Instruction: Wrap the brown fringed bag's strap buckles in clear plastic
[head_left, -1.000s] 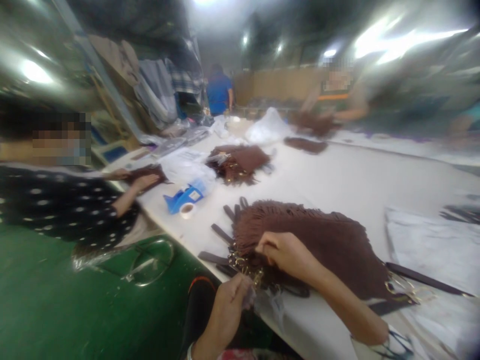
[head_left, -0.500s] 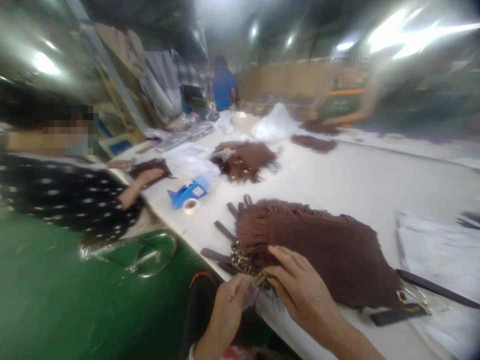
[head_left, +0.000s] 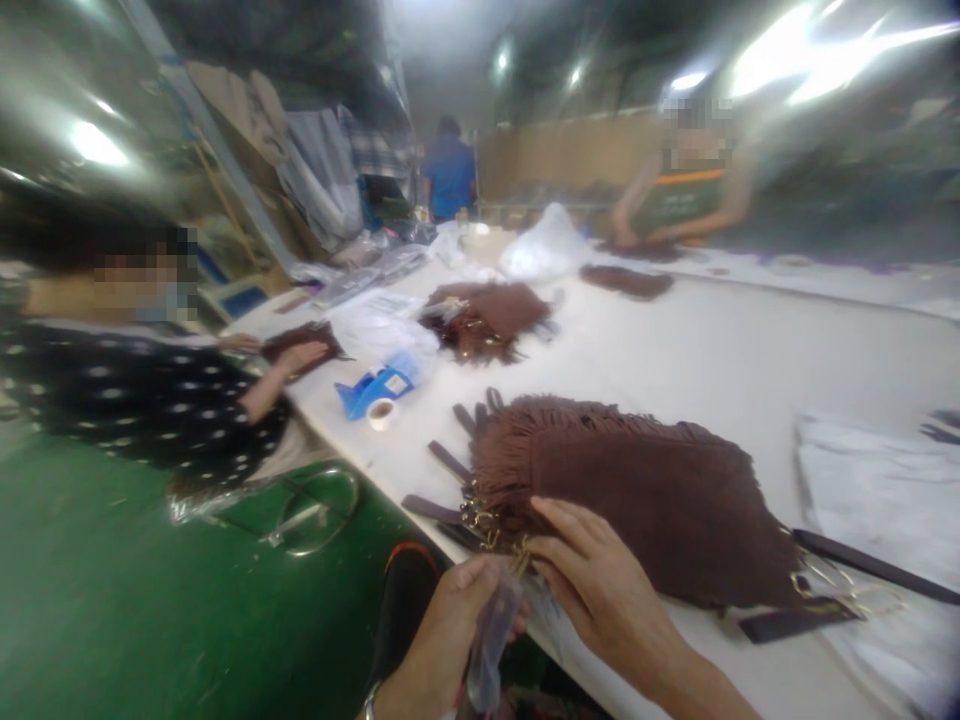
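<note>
A stack of brown fringed suede-like bags lies on the white table in front of me, dark straps and gold hardware poking out at its left end. My left hand is closed around a clear plastic wrapper, which hangs down from the fingers beside the table edge. Just above it, the thumb and index finger of my right hand are closed at a gold clasp. Other fingers of that hand lie stretched over the fringe. The exact contact at the clasp is partly hidden.
A blue tape dispenser and a tape roll stand left of the stack. Another brown pile lies farther back. A co-worker in a dotted top sits at left; another person works across the white table.
My left hand has shifted slightly down and left, and more of the clear wrapper now hangs below its fingers. My right hand stays almost in place at the clasp.
</note>
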